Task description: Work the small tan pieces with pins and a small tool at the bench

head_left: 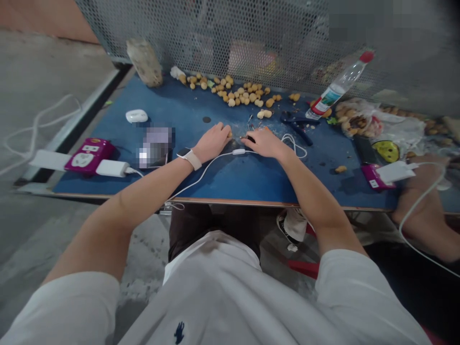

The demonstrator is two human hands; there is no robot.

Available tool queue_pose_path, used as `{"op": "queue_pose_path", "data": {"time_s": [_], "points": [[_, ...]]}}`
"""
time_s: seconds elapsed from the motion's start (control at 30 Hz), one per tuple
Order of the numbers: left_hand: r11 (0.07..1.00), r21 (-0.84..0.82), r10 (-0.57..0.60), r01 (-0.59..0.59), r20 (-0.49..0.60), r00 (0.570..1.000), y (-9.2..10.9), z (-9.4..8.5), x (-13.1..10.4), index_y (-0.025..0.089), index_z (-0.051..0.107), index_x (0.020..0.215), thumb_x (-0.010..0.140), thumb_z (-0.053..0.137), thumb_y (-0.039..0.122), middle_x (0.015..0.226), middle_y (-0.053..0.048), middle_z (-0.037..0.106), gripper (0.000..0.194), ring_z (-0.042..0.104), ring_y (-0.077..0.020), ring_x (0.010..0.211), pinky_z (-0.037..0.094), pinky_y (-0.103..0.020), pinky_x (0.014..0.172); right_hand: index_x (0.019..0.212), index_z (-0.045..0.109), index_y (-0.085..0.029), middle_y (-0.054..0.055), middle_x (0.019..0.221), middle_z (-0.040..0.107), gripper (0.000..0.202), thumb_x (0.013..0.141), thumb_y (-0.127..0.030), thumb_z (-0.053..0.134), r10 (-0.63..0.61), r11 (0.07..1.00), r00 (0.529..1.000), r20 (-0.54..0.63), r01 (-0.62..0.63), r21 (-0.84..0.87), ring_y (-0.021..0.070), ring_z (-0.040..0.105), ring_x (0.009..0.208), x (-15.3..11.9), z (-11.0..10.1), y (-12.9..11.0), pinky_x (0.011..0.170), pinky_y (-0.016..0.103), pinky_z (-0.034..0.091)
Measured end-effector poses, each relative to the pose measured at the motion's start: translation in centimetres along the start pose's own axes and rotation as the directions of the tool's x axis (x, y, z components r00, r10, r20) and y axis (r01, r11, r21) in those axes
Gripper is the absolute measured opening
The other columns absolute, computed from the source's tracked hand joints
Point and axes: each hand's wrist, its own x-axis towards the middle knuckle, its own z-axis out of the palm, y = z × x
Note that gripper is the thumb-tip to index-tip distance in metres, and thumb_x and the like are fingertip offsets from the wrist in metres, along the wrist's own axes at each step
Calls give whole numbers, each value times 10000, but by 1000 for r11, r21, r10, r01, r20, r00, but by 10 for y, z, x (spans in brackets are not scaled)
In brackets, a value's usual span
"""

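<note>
My left hand (pixel 214 140), with a watch on its wrist, is closed around a small tan nut-like piece (pixel 229 135) above the middle of the blue table (pixel 230 184). Just to its right, my right hand (pixel 261 141) is curled round a small dark object (pixel 250 139) that I cannot make out. A white cable with an inline piece (pixel 238 152) runs in front of both hands. Small metal bits and pale crumbs lie just beyond my right hand. Two tan pieces (pixel 264 114) sit behind them.
Tan round pieces (pixel 244 95) line the mesh panel. Pliers (pixel 297 125), a tilted bottle (pixel 332 93) and a plastic bag (pixel 384 125) stand or lie right. A phone (pixel 155 148), white mouse (pixel 136 116), purple socket (pixel 88 155) and jar (pixel 145 63) are left. Another person's arm (pixel 420 211) rests far right.
</note>
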Motion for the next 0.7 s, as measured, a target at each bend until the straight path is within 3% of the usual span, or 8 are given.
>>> {"op": "queue_pose_path", "data": {"time_s": [0.2, 0.4, 0.57, 0.7], "points": [[999, 38, -16, 15, 31, 999, -1, -2, -3, 183, 624, 1395, 1288, 497, 171, 1454, -262, 766, 166, 794, -395, 1329, 651, -561, 1232, 1191, 850, -225, 216, 1260, 913, 423, 1363, -479, 560, 27, 999, 999, 40, -26, -42, 403, 810, 1258, 0, -5, -13, 1050, 458, 556], [996, 86, 32, -39, 84, 996, -3, -11, -1, 181, 634, 1385, 1301, 451, 165, 1494, -272, 753, 202, 798, -382, 1331, 646, -544, 1252, 1361, 912, -173, 266, 1421, 928, 535, 1392, -528, 513, 134, 989, 988, 75, -129, -69, 409, 865, 1299, 2, -9, -28, 1058, 441, 594], [977, 199, 37, -81, 216, 976, -3, -24, 12, 94, 648, 1489, 1334, 378, 183, 1523, -316, 745, 324, 837, -382, 1304, 664, -505, 1194, 1426, 917, -171, 264, 1525, 924, 577, 1407, -547, 479, 171, 981, 983, 67, -164, -102, 399, 866, 1433, 5, -13, -36, 1150, 411, 597], [969, 232, 23, -84, 255, 967, -7, -32, 29, 110, 652, 1521, 1337, 437, 220, 1514, -290, 763, 304, 870, -375, 1273, 675, -472, 1125, 1506, 894, -161, 284, 1595, 904, 616, 1405, -587, 462, 195, 974, 976, 97, -182, -132, 417, 861, 1471, 14, -22, -36, 1156, 418, 602]]}}
